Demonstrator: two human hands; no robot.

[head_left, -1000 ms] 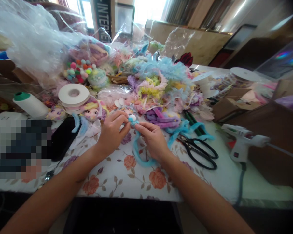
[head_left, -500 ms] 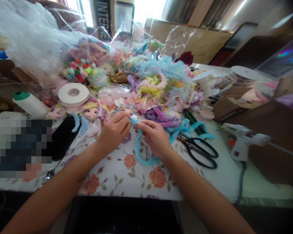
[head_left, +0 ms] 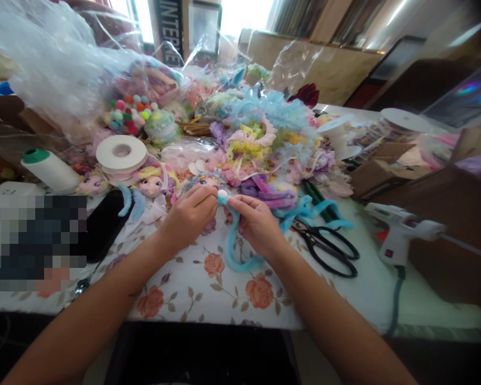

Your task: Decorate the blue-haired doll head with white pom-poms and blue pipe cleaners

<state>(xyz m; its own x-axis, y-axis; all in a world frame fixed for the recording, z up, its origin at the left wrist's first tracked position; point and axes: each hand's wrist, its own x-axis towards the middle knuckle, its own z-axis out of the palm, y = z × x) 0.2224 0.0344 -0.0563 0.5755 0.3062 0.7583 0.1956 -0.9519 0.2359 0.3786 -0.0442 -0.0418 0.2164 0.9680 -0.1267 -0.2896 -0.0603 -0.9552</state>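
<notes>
Between my fingertips is a fuzzy light-blue pipe cleaner [head_left: 233, 251], with a small white pompom-like ball [head_left: 222, 193] at the held part. My left hand [head_left: 194, 214] pinches the blue piece from the left. My right hand [head_left: 258, 222] pinches it from the right, fingers closed. A loop of the pipe cleaner hangs below, down to the flowered tablecloth [head_left: 176, 299]. Just beyond my hands lie doll heads, one doll face [head_left: 150, 184] to the left. More blue fuzzy strip [head_left: 304, 206] lies right of my right hand, near black-handled scissors [head_left: 332, 248].
A white glue gun [head_left: 396, 230] stands at the right beside a cardboard box [head_left: 444, 251]. At left are a thread cone [head_left: 50, 170], a ribbon spool [head_left: 121, 152] and a black phone [head_left: 108, 224]. A pile of frilly trims [head_left: 260, 123] and plastic bags fills the back.
Both hands have shifted very slightly right, still pinching the blue pipe cleaner. Its hanging loop has narrowed and moved a little to the right.
</notes>
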